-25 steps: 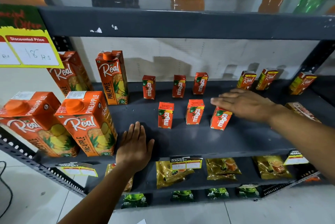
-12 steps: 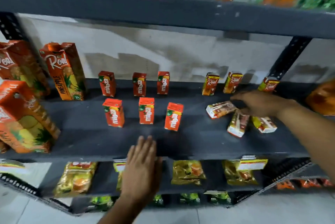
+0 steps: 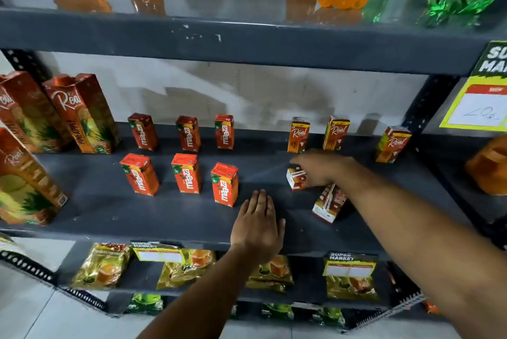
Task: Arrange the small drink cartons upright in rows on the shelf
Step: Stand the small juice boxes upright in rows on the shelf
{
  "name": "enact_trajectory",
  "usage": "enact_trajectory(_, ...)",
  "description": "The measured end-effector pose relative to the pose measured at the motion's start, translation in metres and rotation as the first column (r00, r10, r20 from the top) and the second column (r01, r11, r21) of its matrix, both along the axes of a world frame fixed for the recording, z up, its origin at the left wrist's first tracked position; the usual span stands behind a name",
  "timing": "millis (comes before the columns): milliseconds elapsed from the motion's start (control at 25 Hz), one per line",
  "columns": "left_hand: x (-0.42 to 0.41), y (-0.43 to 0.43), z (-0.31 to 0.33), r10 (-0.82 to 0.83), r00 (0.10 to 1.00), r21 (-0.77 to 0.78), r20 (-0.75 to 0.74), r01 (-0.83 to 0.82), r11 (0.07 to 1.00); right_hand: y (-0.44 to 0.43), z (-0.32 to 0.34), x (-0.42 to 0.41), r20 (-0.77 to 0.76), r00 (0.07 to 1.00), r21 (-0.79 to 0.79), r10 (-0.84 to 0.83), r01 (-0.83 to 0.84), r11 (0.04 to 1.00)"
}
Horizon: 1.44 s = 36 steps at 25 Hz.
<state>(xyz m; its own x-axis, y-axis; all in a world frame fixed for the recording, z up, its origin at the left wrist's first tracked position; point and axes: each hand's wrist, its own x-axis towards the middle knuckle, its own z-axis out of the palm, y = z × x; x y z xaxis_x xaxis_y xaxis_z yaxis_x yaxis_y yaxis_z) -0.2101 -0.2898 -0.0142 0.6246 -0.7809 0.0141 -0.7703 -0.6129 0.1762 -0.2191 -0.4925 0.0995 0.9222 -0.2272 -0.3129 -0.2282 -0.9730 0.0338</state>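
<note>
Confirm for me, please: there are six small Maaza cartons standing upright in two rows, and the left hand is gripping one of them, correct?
Not quite. The head view shows the left hand lying flat on the shelf, holding nothing. The six Maaza cartons do stand upright in two rows.

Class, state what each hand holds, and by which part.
Right hand grips a lying small carton at its right end. Left hand rests flat, holding nothing.

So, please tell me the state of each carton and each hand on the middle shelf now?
Six Maaza cartons: upright, two rows of three.
Three small Real cartons at the back: upright, in one row.
Carton under the right hand: lying on its side, fingers closing on it.
Carton near the forearm: lying down, untouched.
Big pineapple cartons: upright.
Left hand: flat on the shelf, holding nothing.
Right hand: on the fallen carton.
</note>
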Motion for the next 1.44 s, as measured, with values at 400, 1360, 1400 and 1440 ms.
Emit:
enact_trajectory(400, 0.008, 0.003, 0.002, -0.056, 0.998, 0.003, -0.016, 0.056, 0.998, -0.013, -0.014, -0.001, 0.011, 1.0, 0.087, 0.006, -0.007, 0.996)
enact_trajectory(1360, 0.005, 0.005, 0.003, -0.044, 0.999, -0.022, -0.026, 0.044, 0.999, 0.002, 0.031, -0.007, 0.21, 0.919, 0.175, -0.333, 0.3, 0.938)
enact_trajectory(1400, 0.005, 0.005, 0.003, -0.045, 0.999, -0.021, -0.024, 0.045, 0.999, 0.001, 0.038, -0.005, 0.156, 0.967, 0.119, -0.201, 0.184, 0.976)
enact_trajectory(1440, 0.004, 0.005, 0.004, -0.045, 0.999, -0.021, -0.024, 0.044, 0.999, 0.001, 0.045, -0.006, 0.112, 0.992, 0.067, -0.063, 0.055, 0.996)
